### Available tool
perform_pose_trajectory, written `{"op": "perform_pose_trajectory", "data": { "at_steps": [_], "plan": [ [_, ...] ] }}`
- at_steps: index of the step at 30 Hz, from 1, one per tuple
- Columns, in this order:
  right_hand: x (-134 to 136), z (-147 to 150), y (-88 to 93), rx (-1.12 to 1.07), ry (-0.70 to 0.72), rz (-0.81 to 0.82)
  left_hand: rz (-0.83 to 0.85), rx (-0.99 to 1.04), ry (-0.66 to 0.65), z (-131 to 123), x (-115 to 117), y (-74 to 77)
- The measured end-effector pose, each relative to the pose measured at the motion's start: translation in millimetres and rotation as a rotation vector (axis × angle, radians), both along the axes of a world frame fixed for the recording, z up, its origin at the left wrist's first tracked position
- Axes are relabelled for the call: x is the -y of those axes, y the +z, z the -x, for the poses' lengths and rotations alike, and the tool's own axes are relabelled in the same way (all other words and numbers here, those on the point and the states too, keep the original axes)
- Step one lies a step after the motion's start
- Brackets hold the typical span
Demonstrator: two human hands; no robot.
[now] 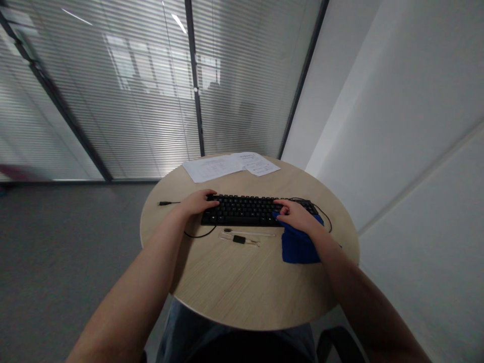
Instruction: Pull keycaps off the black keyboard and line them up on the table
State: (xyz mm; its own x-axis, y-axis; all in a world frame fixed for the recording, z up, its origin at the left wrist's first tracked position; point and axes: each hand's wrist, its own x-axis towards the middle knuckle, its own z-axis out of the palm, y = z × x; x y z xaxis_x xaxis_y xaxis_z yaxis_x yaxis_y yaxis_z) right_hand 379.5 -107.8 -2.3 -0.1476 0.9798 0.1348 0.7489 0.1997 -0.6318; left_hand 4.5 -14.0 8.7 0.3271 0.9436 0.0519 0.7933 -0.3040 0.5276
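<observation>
A black keyboard [245, 210] lies flat across the middle of the round table. My left hand [198, 202] holds its left end, thumb over the keys and fingers at the far corner. My right hand [297, 214] is at the right part of the keyboard, its fingers curled on a blue cloth [300, 245] and the index finger reaching over the keys. Most of the cloth hangs down onto the table under that hand and forearm. In front of the keyboard lie a thin brush [249, 233] and a small tool with a black middle [239, 239], perhaps a keycap puller.
Printed papers [215, 167] lie at the far side of the wooden table [242, 287]. A black cable runs around the keyboard, with its plug [164, 203] at the left. A blind-covered glass partition [151, 101] stands behind, a white wall [416, 126] at the right.
</observation>
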Motion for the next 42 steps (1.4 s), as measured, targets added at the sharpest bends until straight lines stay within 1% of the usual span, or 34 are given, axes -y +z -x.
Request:
{"op": "perform_pose_trajectory", "data": {
  "at_steps": [3, 6, 8, 10, 12, 16, 18, 28, 34, 39, 42],
  "plan": [
    [3, -13, 6.6, -0.133, -0.018, 0.002, -0.006, 0.000, 0.000, 0, -1, -1.5],
    [7, -33, 14.2, -0.329, -0.094, -0.006, -0.015, 0.013, 0.001, 1, -3, -3.5],
    [9, -44, 16.8, -0.382, -0.104, 0.036, -0.013, 0.015, 0.012, 2, -4, -4.1],
    [11, -47, 16.2, -0.356, -0.066, 0.106, -0.002, 0.015, 0.012, 2, -5, -3.8],
    [10, -43, 13.1, -0.274, -0.026, 0.150, 0.014, 0.019, 0.006, 2, -4, -2.9],
    [8, -25, 6.5, -0.070, -0.028, 0.097, 0.023, 0.016, 0.023, 1, -3, -2.0],
    [6, -20, 4.7, -0.020, -0.031, 0.067, 0.017, 0.014, 0.028, 0, -4, -2.3],
    [4, -25, 2.8, -0.011, 0.030, 0.091, 0.015, 0.029, 0.031, 0, -4, -2.3],
    [1, -22, -1.1, -0.063, 0.015, 0.081, 0.003, 0.018, 0.018, -1, -1, 0.0],
    [-1, -29, 0.0, -0.032, -0.023, 0.096, 0.021, 0.014, 0.040, -2, 0, 2.3],
    [0, -30, -0.5, -0.040, 0.002, 0.090, 0.025, 0.021, 0.039, -2, 1, 3.2]
  ]
}}
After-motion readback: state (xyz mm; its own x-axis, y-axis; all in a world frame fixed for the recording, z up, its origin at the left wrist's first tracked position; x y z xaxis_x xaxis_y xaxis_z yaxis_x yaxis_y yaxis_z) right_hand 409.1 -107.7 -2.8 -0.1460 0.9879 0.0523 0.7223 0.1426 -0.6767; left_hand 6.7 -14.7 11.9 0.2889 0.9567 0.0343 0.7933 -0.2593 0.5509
